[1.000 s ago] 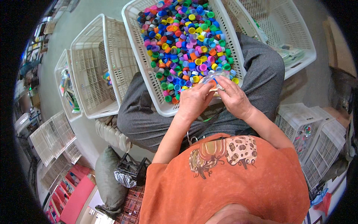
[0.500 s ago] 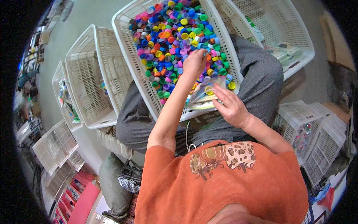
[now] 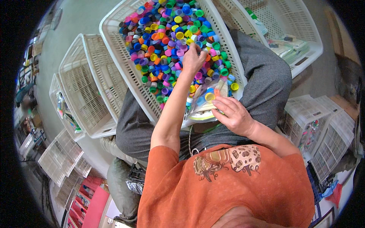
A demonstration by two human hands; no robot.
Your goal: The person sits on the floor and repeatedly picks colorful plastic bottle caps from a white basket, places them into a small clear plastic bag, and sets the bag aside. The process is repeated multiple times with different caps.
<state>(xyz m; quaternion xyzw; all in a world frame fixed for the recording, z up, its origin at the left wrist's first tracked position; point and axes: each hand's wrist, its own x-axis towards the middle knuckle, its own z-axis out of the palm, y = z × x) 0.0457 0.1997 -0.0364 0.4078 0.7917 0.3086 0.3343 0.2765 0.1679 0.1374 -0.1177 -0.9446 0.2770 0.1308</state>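
A white perforated crate (image 3: pixel 108 38) full of coloured plastic caps (image 3: pixel 159 60) rests across my legs. My left hand (image 3: pixel 194 59) is down among the caps near the crate's middle, fingers curled; whatever they grasp is too small to make out. A clear plastic bag (image 3: pixel 201 108) lies at the crate's near right corner, with blue and yellow caps and flat pale items showing through it. My right hand (image 3: pixel 234 116) grips the bag's right side, fingers laid over it.
More white crates stand at left (image 3: pixel 95 41) and right (image 3: pixel 306 30), the latter holding pale packets. Clear plastic baskets (image 3: pixel 311 129) sit at lower right and others (image 3: pixel 57 155) at lower left. A grey sack (image 3: pixel 121 190) and red trays (image 3: pixel 93 205) are near my left side.
My left hand has left the bag and moved up and left into the caps. My right hand has moved slightly down, staying at the bag, which now lies more exposed.
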